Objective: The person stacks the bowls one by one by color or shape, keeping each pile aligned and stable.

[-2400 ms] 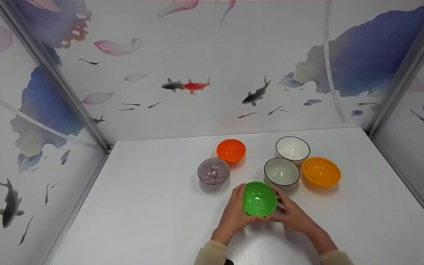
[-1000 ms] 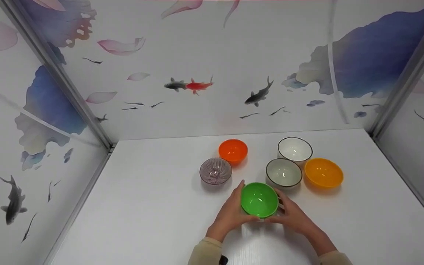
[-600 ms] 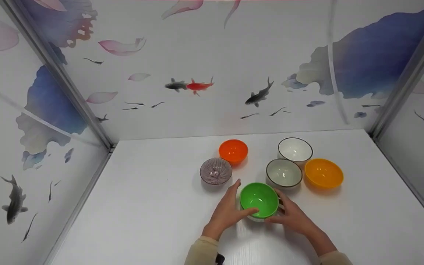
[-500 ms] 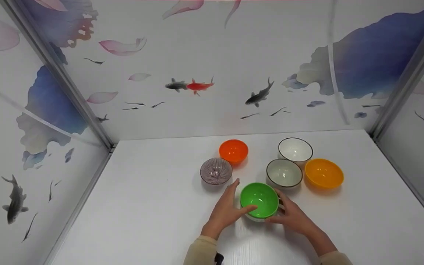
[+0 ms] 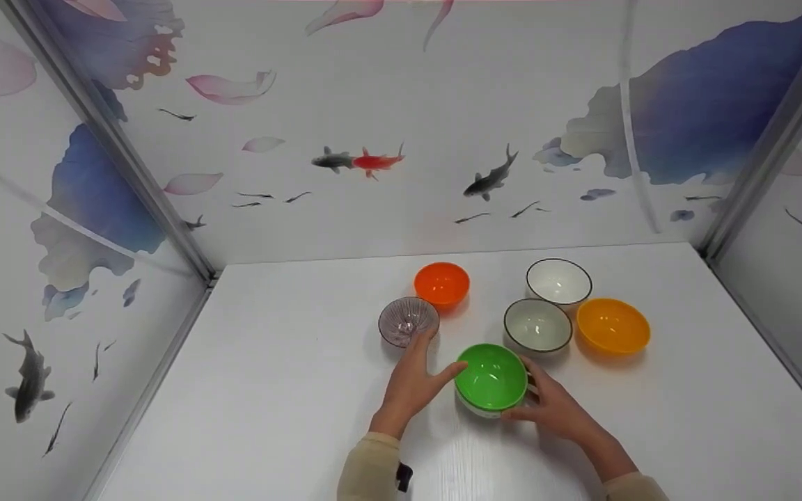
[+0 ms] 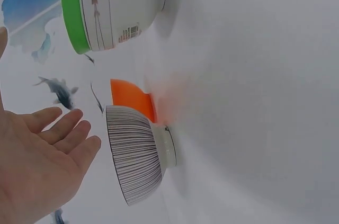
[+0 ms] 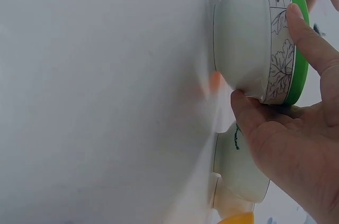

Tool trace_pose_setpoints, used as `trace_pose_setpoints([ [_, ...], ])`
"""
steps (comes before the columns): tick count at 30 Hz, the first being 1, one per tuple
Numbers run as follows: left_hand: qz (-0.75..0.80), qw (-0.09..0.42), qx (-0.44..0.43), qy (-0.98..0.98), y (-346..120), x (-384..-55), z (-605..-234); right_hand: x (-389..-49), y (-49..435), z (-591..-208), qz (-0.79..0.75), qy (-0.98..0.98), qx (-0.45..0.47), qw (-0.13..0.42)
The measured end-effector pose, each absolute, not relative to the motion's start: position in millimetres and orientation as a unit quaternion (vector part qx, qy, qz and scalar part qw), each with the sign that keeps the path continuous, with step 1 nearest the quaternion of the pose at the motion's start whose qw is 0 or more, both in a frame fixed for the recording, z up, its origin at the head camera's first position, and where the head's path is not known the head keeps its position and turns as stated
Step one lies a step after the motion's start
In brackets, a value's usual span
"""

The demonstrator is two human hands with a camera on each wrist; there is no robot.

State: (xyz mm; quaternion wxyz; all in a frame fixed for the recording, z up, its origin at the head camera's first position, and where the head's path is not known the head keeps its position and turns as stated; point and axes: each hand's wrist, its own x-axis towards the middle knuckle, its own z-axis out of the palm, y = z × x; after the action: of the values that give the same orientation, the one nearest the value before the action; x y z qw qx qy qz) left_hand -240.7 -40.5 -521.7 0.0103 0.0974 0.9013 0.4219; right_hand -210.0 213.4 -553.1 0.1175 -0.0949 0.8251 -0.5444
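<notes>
A green bowl (image 5: 491, 376) sits inside a white bowl (image 7: 243, 38) with a leaf-patterned band; only the green rim shows above it in the wrist views. My right hand (image 5: 560, 410) holds this stack from the right, thumb on the patterned band and fingers at the lower side. My left hand (image 5: 408, 386) is off the stack, fingers extended and thumb spread near the green rim. Its fingertips overlap the striped bowl (image 5: 399, 319) in the head view; the left wrist view shows them beside that bowl's thin dark lines.
Behind the striped bowl stands an orange bowl (image 5: 441, 284). To the right, a pale grey-green bowl (image 5: 537, 325), a white dark-rimmed bowl (image 5: 558, 278) and a yellow-orange bowl (image 5: 612, 325) stand close together. Printed walls (image 5: 429, 104) enclose the white table (image 5: 269, 390).
My left hand has let go of the stacked bowls and moved left and forward toward the striped bowl. My right hand has stayed on the stack, which has barely moved.
</notes>
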Motion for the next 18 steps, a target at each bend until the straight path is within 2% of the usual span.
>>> trace_pose_setpoints([
  [11,0.408,-0.029,0.088,0.908,-51.4,-250.9,-518.9,-209.0,212.2,-551.4,-0.541,0.828,-0.091,0.117],
  [18,0.391,-0.084,0.088,0.912,-58.5,-258.0,-526.7,-209.9,211.9,-553.7,-0.541,0.828,-0.081,0.126],
])
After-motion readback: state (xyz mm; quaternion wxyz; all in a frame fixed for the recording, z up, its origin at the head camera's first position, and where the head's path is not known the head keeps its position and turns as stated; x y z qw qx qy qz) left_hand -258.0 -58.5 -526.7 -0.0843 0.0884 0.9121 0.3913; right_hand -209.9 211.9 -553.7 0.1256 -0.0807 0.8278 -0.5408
